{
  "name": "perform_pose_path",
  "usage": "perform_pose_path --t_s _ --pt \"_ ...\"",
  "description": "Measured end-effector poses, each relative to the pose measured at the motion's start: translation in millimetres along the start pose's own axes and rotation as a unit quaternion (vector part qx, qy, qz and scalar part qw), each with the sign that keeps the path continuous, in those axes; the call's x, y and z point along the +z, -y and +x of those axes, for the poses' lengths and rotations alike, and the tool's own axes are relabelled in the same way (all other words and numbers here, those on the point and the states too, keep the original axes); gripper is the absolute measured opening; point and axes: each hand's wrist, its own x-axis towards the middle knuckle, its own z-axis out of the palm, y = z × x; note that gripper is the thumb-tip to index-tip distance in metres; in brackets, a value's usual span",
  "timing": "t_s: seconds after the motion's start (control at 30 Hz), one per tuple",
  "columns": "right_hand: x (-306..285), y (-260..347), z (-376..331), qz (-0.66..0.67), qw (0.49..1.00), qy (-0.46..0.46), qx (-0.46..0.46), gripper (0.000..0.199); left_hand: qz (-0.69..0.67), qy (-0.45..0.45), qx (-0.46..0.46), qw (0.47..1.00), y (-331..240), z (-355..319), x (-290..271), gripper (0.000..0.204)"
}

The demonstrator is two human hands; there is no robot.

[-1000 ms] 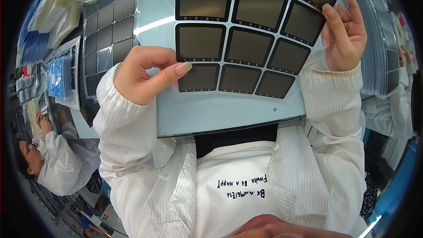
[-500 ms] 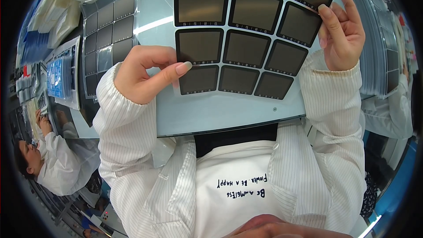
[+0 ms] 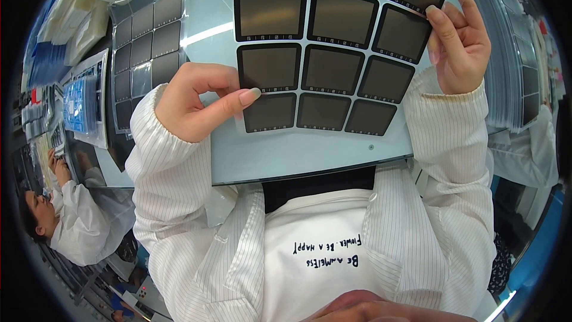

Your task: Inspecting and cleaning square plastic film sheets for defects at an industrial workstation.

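Note:
A clear sheet bearing rows of dark rectangular panels with black borders is held up over the table, its far part cut off by the picture's upper edge. My left hand pinches its left edge near the lower rows, thumb on top and fingers partly hidden underneath. On the opposite side, higher up, my right hand grips the right edge between thumb and fingers. A brownish sheen runs across the upper panels.
Below the sheet lies a pale glass-topped table. At left are a similar panel sheet in clear plastic, a blue-wrapped packet and stacked pale material. A tall stack of clear sheets stands right. A co-worker sits at left.
The panel sheet has tilted slightly, its panels sitting a little lower in view. My right hand has shifted slightly left with its edge; my left hand has barely moved.

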Motion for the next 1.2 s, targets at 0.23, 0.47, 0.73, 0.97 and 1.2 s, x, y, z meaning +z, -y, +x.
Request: perform_pose_path --t_s 0.23,0.47,0.73,0.97,1.2 --pt "-1 3 -3 -0.019 1.0 -0.005 0.012 0.052 -0.001 -0.006 0.006 1.0 1 -1 6 0.026" --pt "-5 0 -4 -0.016 1.0 -0.002 0.006 0.052 0.012 -0.002 0.004 1.0 -2 1 5 0.026" --pt "8 -54 29 0.425 0.827 0.188 -0.315 0.052 -0.003 0.002 0.005 1.0 3 1 2 0.025" --pt "1 0 -2 0.002 1.0 -0.005 0.01 0.052 -0.01 -0.003 0.005 1.0 4 -1 1 0.025" --pt "1 1 -1 -0.013 1.0 -0.003 0.001 0.053 0.012 0.001 0.006 1.0 1 0 0 0.023"
